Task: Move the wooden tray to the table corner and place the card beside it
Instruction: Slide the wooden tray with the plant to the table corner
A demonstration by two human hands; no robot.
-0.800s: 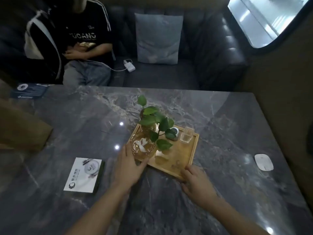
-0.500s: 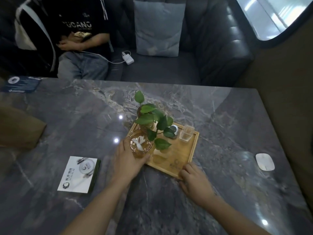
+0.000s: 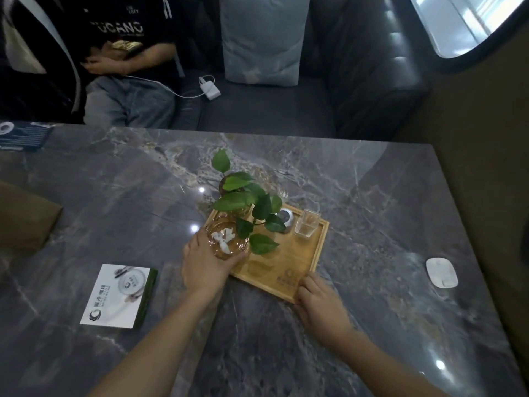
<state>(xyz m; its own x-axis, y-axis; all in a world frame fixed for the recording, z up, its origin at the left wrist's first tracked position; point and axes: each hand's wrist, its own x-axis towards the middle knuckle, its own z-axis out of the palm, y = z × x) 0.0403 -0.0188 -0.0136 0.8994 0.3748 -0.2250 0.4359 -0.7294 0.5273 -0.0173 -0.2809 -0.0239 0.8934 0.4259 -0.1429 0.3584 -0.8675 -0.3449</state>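
The wooden tray (image 3: 289,262) lies near the middle of the grey marble table (image 3: 114,196). It carries a leafy plant (image 3: 246,202), an amber glass bowl (image 3: 226,242), a small round device (image 3: 284,220) and a clear square glass (image 3: 307,226). My left hand (image 3: 204,267) grips the tray's near left edge, under the bowl. My right hand (image 3: 320,300) holds the tray's near right corner. The white card (image 3: 118,295) with a green edge lies flat on the table, left of my left hand.
A white oval object (image 3: 441,272) rests near the table's right edge. A dark blue leaflet (image 3: 24,136) sits at the far left corner. A brown cushion (image 3: 25,219) overlaps the left side. Beyond the table, a person sits on a dark sofa with a grey pillow (image 3: 263,38).
Both hands have kept their hold on the tray. The tray and hands have shifted slightly toward the far right, and the view has tipped a little.
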